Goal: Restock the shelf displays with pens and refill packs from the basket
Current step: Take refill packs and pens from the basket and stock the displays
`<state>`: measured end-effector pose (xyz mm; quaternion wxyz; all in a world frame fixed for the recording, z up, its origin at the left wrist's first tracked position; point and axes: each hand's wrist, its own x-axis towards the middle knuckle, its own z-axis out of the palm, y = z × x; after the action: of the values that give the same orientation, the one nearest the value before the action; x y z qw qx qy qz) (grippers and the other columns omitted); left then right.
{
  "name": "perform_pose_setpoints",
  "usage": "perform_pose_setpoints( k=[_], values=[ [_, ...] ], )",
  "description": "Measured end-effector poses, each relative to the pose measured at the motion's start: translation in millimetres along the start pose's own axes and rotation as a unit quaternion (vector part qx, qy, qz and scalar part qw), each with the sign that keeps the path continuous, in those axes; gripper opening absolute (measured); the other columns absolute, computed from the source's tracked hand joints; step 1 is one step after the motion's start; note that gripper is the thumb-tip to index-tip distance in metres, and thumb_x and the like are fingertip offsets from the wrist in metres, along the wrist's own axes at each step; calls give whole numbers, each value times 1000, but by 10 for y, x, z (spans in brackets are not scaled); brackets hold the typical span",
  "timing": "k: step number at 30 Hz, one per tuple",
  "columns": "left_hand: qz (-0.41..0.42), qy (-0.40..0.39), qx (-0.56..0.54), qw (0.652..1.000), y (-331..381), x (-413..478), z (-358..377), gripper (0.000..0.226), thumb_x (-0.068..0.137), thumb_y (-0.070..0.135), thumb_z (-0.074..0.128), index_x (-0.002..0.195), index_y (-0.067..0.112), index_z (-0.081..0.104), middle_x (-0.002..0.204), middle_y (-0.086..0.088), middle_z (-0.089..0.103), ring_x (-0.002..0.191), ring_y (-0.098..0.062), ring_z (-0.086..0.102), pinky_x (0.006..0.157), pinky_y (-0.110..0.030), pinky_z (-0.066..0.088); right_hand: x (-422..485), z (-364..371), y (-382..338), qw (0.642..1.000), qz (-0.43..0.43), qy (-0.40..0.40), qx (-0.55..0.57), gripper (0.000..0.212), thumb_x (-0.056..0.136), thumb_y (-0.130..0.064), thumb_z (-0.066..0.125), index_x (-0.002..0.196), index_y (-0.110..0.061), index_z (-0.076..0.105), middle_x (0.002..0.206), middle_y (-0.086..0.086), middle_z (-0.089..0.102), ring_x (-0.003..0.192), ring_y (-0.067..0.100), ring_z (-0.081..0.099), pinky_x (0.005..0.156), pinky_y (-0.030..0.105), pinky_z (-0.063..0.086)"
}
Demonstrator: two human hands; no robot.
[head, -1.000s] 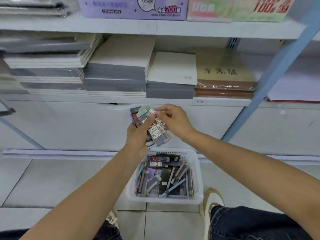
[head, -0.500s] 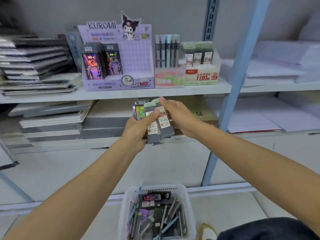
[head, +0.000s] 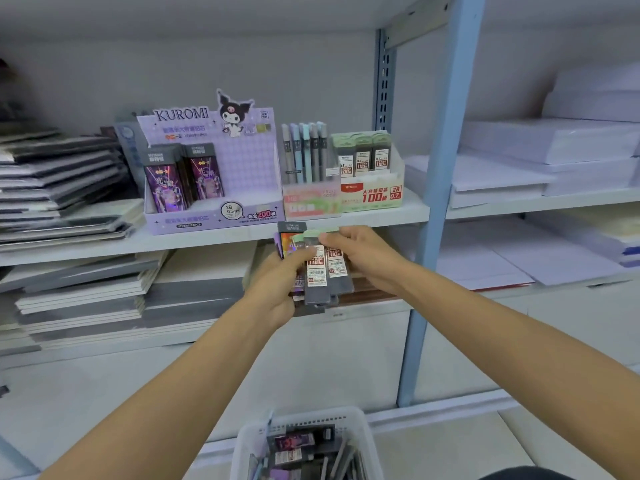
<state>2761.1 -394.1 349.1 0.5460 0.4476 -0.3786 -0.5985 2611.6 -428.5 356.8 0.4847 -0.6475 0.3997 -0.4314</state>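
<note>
Restock, part-way: refill packs (head: 317, 271) in hand just below the upper shelf (head: 104, 245), none slotted yet.
Left hand (head: 273, 289) grip clamped round the lower end of the fanned packs; right hand (head: 363, 258) grip pinches the top of a front grey pack. Kuromi display (head: 214, 216) shows 2 packs with bare room beside them; green display (head: 370, 194) shows 3. Basket (head: 365, 438) on the floor holds many more packs and pens. Judged: most of the restocking is left.
</note>
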Motion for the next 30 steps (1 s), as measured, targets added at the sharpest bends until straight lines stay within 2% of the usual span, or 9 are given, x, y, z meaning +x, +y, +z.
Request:
perform_pose_setpoints(
  k=[3, 5, 8, 10, 13, 18, 21, 25, 30],
  values=[
    [55, -10, 26, 998, 127, 50, 158, 32, 88, 13, 69, 118, 9, 62, 108, -13, 72, 99, -31, 69, 81, -48, 58, 21, -60, -149, 999, -28, 33, -16, 24, 97, -25, 55, 112, -11, 66, 106, 1, 73, 99, 9, 67, 85, 21, 49],
    [87, -27, 25, 996, 244, 84, 247, 35, 85, 14, 71, 119, 11, 62, 108, -11, 73, 101, -30, 69, 89, -49, 55, 34, -118, -283, 997, -63, 41, -27, 26, 96, -27, 57, 113, -10, 66, 107, -2, 72, 102, 6, 66, 85, 15, 48],
    [110, -64, -3, 992, 432, 167, 336, 31, 88, 20, 67, 117, 14, 62, 101, -7, 75, 91, -24, 72, 72, -42, 61, 86, -287, -536, 995, -82, 52, -24, 24, 96, -28, 57, 112, -12, 65, 102, -2, 73, 100, 10, 67, 87, 24, 50],
    [125, -79, -11, 989, 538, 247, 362, 20, 89, 21, 66, 108, 17, 63, 89, -2, 77, 80, -19, 74, 58, -33, 59, 151, -459, -719, 994, -91, 63, -20, 21, 97, -29, 54, 108, -15, 65, 92, -5, 74, 88, 8, 69, 78, 25, 51],
    [152, -69, 9, 986, 645, 351, 379, 13, 87, 20, 68, 99, 20, 63, 78, 3, 76, 71, -15, 73, 52, -28, 56, 287, -752, -960, 982, -118, 144, -30, 28, 98, -26, 54, 121, -11, 60, 103, 4, 71, 91, 17, 67, 82, 35, 54],
    [185, -70, 14, 980, 730, 463, 359, 19, 86, 20, 68, 103, 16, 62, 82, 0, 76, 75, -19, 74, 57, -30, 58, 563, -1102, -1182, 941, -185, 272, -79, 32, 95, -12, 58, 127, -5, 55, 115, 10, 67, 104, 22, 65, 94, 42, 53],
    [190, -77, 23, 978, 756, 487, 342, 27, 86, 19, 68, 111, 14, 62, 94, -6, 76, 82, -23, 74, 63, -33, 60, 717, -1107, -1167, 938, -195, 266, -103, 32, 94, -11, 59, 125, -6, 55, 117, 10, 67, 108, 21, 64, 98, 43, 51],
    [216, -77, 43, 973, 774, 509, 317, 21, 87, 19, 68, 108, 18, 63, 89, 4, 76, 78, -13, 73, 62, -26, 57, 864, -977, -1035, 939, -212, 248, -109, 29, 95, -16, 58, 124, -14, 55, 117, 6, 67, 108, 19, 64, 97, 43, 51],
    [212, -56, 49, 974, 805, 541, 246, 24, 86, 22, 69, 109, 20, 63, 103, -1, 74, 92, -16, 71, 82, -35, 57, 947, -951, -889, 931, -223, 268, -109, 21, 97, -28, 54, 116, -19, 58, 107, 2, 67, 99, 16, 65, 87, 35, 55]
  ],
)
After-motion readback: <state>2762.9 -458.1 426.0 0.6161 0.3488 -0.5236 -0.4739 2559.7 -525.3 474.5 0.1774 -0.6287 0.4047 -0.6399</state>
